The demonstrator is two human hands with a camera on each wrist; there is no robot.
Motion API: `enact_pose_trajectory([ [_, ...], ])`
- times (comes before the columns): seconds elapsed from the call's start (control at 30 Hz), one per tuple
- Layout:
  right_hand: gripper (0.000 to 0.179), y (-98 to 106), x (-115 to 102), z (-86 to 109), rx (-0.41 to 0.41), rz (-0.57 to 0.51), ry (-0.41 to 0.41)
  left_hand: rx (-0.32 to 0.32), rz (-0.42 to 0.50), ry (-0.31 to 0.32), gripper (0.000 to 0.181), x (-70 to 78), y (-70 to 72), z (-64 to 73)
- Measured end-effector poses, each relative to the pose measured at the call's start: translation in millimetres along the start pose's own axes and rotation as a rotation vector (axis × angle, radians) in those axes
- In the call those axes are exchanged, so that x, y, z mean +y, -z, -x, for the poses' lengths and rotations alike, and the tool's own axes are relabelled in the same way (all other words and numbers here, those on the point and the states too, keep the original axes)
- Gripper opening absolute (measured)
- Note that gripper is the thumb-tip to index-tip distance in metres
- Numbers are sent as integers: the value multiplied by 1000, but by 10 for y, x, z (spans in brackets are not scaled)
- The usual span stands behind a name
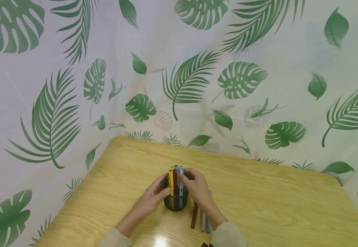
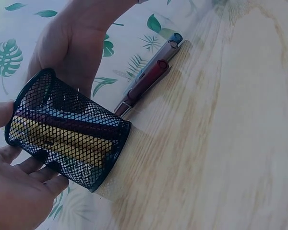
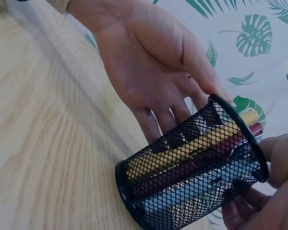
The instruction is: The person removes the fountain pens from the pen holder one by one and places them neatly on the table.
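Note:
A black mesh pen cup (image 1: 175,205) stands on the table with several capped pens upright in it: yellow pens (image 1: 171,183), a dark red pen (image 1: 175,182) and a light blue pen (image 1: 181,187) among them. My left hand (image 1: 151,199) grips the cup's left side; the right wrist view shows its thumb at the rim and its fingers (image 3: 182,112) partly hidden behind the mesh. My right hand (image 1: 198,188) is at the cup's right, thumb and finger pinching the light blue pen near its top. The cup partly hides that hand in the left wrist view.
Right of the cup, a dark red pen (image 1: 194,215), a grey pen (image 1: 202,221) and a blue pen (image 1: 209,224) lie side by side on the wooden table (image 1: 274,202). A white cloth (image 1: 172,137) with green leaf prints hangs behind the table and along its left.

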State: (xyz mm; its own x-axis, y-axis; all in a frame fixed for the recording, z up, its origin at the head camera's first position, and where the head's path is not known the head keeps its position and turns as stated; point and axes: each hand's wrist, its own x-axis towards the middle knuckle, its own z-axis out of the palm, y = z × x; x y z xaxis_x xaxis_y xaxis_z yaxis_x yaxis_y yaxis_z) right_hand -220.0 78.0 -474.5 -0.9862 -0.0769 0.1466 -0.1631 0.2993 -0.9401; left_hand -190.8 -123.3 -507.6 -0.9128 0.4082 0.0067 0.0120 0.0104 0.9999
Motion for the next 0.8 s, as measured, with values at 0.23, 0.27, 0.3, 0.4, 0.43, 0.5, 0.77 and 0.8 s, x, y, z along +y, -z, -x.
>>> enact_pose_trajectory([
  [0.23,26,129,-59,86,118,-45,-49,25,-4,11,72,7,-20,-2],
  [0.27,26,155,-66,104,131,-57,-52,29,-9,12,73,11,-22,-1],
  [0.3,26,183,-79,124,139,-76,-57,31,-11,12,74,13,-23,0],
  [0.4,25,256,-97,165,169,-134,-70,30,-14,8,74,11,-22,4],
  [0.43,25,280,-100,181,177,-145,-71,28,-15,8,75,9,-22,7],
  [0.5,26,327,-105,208,187,-177,-74,25,-16,8,74,6,-22,8],
  [0.77,32,478,-86,259,226,-338,-108,25,-13,1,73,6,-26,2],
  [0.8,31,499,-82,262,233,-370,-117,26,-12,-1,73,3,-27,-2],
])
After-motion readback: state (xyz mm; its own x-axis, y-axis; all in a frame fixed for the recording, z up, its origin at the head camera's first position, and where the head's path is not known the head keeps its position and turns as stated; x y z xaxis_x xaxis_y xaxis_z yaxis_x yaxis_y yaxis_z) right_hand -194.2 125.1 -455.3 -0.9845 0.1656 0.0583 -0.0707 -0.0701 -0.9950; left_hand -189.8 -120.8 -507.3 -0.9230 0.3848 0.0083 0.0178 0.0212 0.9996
